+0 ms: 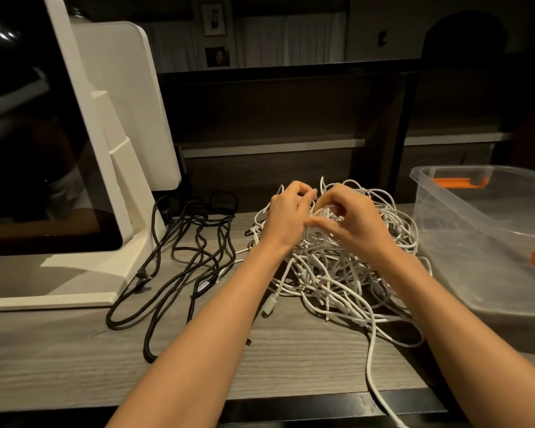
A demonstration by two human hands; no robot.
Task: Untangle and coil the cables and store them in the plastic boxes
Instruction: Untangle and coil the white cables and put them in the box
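Hands meet atop a white cable tangle (337,273) mid-tabletop (74,359): left hand (286,216) and right hand (349,222) each pinch strands. Black cables (179,257) sprawl leftward; a clear plastic box (482,242) sits at the right edge.

One plastic box (488,242), two cable tangles (337,273).

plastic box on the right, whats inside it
The clear plastic box holds no cables yet; only its orange handle clips show. Its right part runs out of frame, so that stays unseen.
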